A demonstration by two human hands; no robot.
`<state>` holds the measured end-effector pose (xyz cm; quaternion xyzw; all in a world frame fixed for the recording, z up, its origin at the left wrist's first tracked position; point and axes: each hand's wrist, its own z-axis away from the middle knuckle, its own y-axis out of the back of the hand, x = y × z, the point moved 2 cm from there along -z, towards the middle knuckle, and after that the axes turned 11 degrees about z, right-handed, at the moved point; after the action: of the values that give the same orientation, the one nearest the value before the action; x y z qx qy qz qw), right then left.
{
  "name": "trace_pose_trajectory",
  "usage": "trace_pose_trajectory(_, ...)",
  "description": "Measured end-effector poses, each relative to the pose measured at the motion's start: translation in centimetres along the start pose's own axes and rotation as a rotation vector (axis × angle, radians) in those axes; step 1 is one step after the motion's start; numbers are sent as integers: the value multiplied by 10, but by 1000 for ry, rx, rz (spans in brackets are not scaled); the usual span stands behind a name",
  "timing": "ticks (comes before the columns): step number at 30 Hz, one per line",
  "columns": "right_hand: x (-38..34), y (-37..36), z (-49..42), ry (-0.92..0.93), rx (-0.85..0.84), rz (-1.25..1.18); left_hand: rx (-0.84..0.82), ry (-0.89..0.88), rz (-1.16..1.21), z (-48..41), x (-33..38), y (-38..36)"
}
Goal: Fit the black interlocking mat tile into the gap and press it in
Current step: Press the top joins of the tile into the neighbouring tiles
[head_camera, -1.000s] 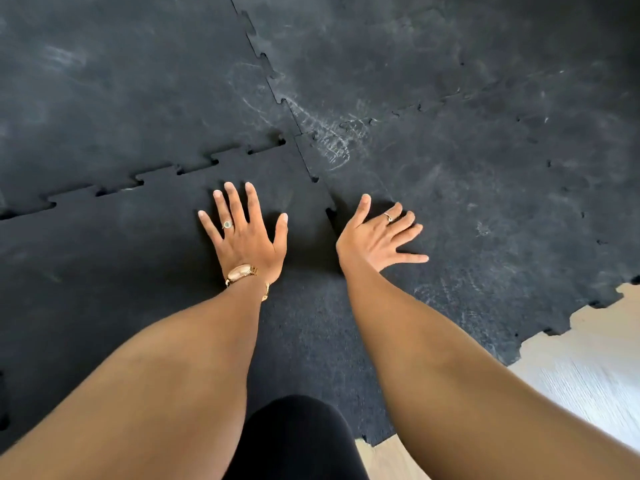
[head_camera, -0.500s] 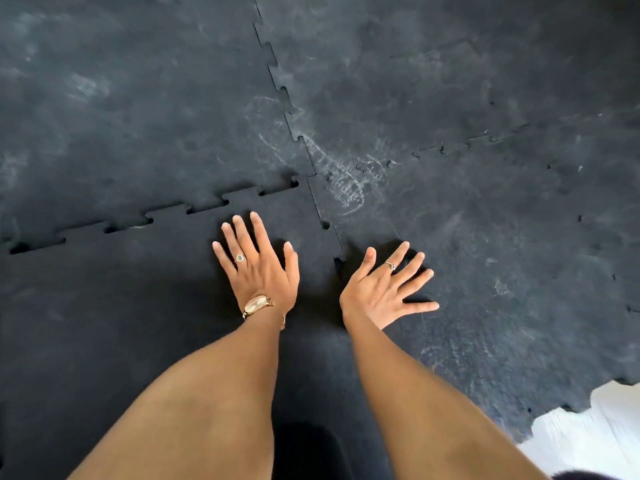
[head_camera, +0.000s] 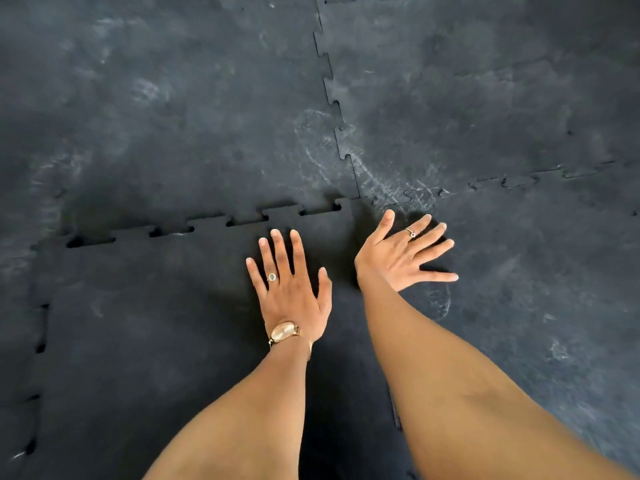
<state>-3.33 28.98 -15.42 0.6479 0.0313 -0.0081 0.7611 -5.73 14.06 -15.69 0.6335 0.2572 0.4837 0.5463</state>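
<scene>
Pressing down with both palms, the person leans over the black mat tile (head_camera: 166,358), which lies nearest the camera and fills the lower left of the view. Both forearms reach forward from the bottom edge. The left hand (head_camera: 289,289) lies flat on the tile near its far right corner, fingers spread and straight, gripping nothing; a gold wristwatch (head_camera: 284,332) sits on the wrist and a ring (head_camera: 272,277) on one finger. The right hand (head_camera: 403,252) is just right of the left one, also spread wide and holding nothing, its palm over the seam at the tile's right edge and its fingers fanned onto the neighbouring mat (head_camera: 519,289); it wears a ring too.

Beyond the left hand, the tile's far toothed edge (head_camera: 207,226) meets the farther mats (head_camera: 173,116), and small dark slots show between the teeth, so that joint is not fully closed. Similar slots show along the tile's left edge. Pale scuff marks (head_camera: 381,181) lie past the tile's far right corner, where four mats meet.

Compared with half a second ago, both hands have shifted closer to that far corner, the right one more so, and the pale bare floor that showed at lower right is out of view.
</scene>
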Motion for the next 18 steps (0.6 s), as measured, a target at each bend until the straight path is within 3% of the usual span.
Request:
trace_pose_trajectory(5, -5, 1, -2, 28, -21, 34, 41, -21, 23, 1, -2, 2)
trace_pose_trajectory(9, -6, -1, -2, 30, -26, 46, 275, -32, 226, -48, 11, 22)
trace_pose_trajectory(11, -5, -1, -3, 27, -29, 42, 308, -116, 311, -89, 30, 30)
trace_pose_trajectory(14, -5, -2, -3, 25, -7, 31, 214, -227, 228, -150, 68, 22)
trace_pose_trajectory(18, -5, -4, -4, 14, -1, 25, 31, -177, 44, -178, 90, -7)
